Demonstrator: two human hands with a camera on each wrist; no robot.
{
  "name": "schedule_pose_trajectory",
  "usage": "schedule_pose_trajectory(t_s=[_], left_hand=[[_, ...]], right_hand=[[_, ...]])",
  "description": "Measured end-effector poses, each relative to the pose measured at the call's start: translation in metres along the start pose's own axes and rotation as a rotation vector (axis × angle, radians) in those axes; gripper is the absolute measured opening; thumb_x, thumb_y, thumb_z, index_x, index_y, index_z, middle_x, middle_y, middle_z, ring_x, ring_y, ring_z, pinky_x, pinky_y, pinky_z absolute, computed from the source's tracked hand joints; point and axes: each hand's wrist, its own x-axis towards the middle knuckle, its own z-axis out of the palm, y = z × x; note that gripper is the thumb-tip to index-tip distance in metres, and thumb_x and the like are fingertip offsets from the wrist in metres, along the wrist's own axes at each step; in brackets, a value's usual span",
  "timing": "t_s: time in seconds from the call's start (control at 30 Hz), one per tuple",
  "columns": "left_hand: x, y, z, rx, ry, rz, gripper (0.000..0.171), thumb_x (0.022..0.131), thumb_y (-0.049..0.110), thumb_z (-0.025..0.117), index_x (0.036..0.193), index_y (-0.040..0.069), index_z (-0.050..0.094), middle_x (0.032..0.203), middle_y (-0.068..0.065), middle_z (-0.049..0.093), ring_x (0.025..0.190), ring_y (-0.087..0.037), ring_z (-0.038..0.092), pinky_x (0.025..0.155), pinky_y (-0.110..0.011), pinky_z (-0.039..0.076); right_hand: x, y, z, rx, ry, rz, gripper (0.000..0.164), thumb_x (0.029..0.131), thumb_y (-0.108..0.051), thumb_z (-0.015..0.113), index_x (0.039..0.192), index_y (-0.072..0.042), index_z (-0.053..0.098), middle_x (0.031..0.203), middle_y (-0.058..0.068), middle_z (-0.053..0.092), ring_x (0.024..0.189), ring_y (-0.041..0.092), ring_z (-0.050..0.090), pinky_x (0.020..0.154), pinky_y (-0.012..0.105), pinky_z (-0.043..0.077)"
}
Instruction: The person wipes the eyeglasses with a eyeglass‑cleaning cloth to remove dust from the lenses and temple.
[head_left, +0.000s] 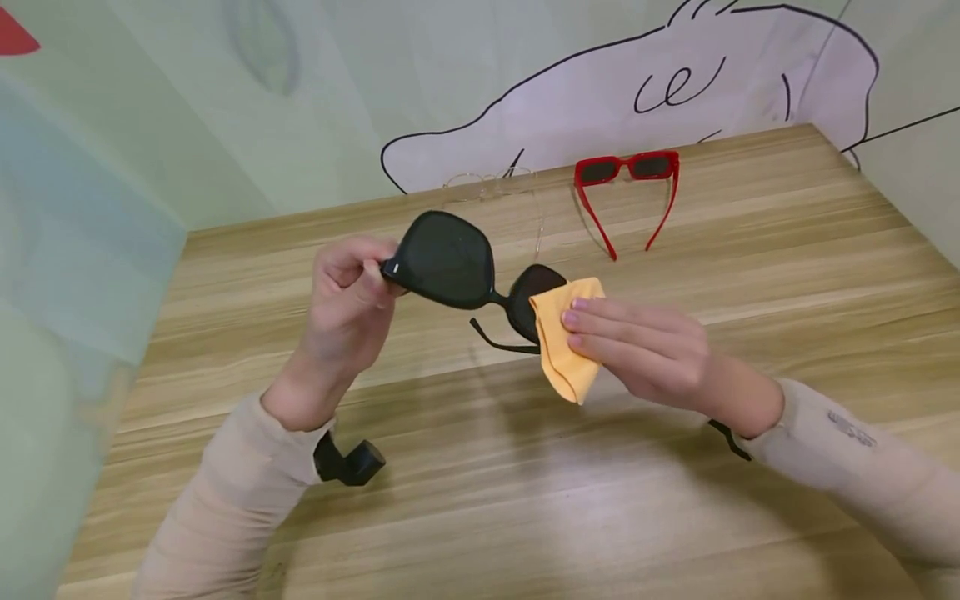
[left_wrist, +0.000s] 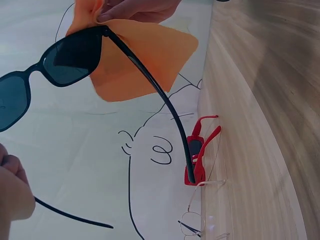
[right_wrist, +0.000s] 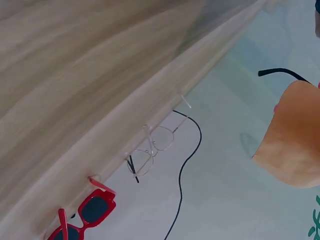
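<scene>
Black sunglasses [head_left: 446, 260] with large dark lenses are held up above the table, tilted down to the right in the head view. My left hand [head_left: 351, 304] pinches them at the hinge corner of one lens. An orange cleaning cloth [head_left: 562, 358] is folded over the outer edge of the other lens, and my right hand [head_left: 645, 346] grips it there, its thumb hidden behind the cloth. In the left wrist view the cloth [left_wrist: 145, 60] hangs behind the frame corner, and one black temple arm reaches down across the picture. The right wrist view shows the cloth [right_wrist: 295, 135] at its right edge.
Red sunglasses [head_left: 626, 169] stand with arms unfolded near the back edge of the wooden table [head_left: 480, 517]. Left of them are thin wire-rimmed round glasses [head_left: 491, 185]. Behind the table rises a pale wall [head_left: 315, 108] with black line drawings.
</scene>
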Motion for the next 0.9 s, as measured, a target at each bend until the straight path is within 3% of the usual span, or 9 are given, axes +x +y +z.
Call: schedule_pose_trajectory(t_s=[0.2, 0.5, 0.67, 0.8, 0.9], left_hand=[[-0.002, -0.002, 0.006, 0.029, -0.032, -0.011, 0.014, 0.082, 0.013, 0.071, 0.089, 0.001, 0.071, 0.07, -0.003, 0.06, 0.065, -0.013, 0.048, 0.064, -0.024, 0.04], [-0.002, -0.005, 0.009, 0.103, -0.062, -0.015, 0.014, 0.084, 0.018, 0.07, 0.088, 0.005, 0.071, 0.066, -0.002, 0.05, 0.062, -0.015, 0.039, 0.059, -0.027, 0.028], [-0.004, -0.003, 0.002, 0.086, -0.035, 0.004, 0.018, 0.082, 0.017, 0.072, 0.087, 0.001, 0.07, 0.067, -0.003, 0.055, 0.064, -0.014, 0.045, 0.061, -0.024, 0.035], [-0.005, -0.001, 0.0, 0.053, -0.009, 0.001, 0.018, 0.08, 0.014, 0.073, 0.087, -0.001, 0.07, 0.067, -0.004, 0.058, 0.066, -0.013, 0.051, 0.064, -0.024, 0.042], [-0.006, -0.002, 0.0, 0.031, -0.01, -0.004, 0.016, 0.08, 0.013, 0.073, 0.087, -0.001, 0.07, 0.068, -0.004, 0.058, 0.066, -0.013, 0.049, 0.063, -0.023, 0.04]], right_hand=[[0.004, -0.002, 0.001, -0.03, -0.009, -0.067, 0.008, 0.086, -0.003, 0.065, 0.083, 0.003, 0.07, 0.083, 0.014, 0.071, 0.073, 0.024, 0.069, 0.075, 0.033, 0.053], [0.01, -0.003, 0.01, -0.012, 0.016, -0.148, 0.008, 0.085, -0.003, 0.066, 0.085, 0.004, 0.07, 0.083, 0.015, 0.07, 0.074, 0.025, 0.069, 0.072, 0.035, 0.054], [0.003, -0.001, 0.005, -0.001, -0.01, -0.219, 0.008, 0.085, -0.001, 0.065, 0.086, 0.006, 0.069, 0.083, 0.017, 0.07, 0.074, 0.026, 0.069, 0.068, 0.036, 0.055], [-0.002, -0.003, -0.001, 0.009, -0.052, -0.222, 0.008, 0.086, 0.002, 0.062, 0.087, 0.007, 0.068, 0.085, 0.018, 0.069, 0.076, 0.026, 0.068, 0.069, 0.036, 0.055], [-0.003, -0.003, -0.002, 0.005, -0.072, -0.222, 0.009, 0.087, 0.003, 0.062, 0.09, 0.007, 0.068, 0.087, 0.018, 0.069, 0.077, 0.025, 0.068, 0.071, 0.036, 0.055]])
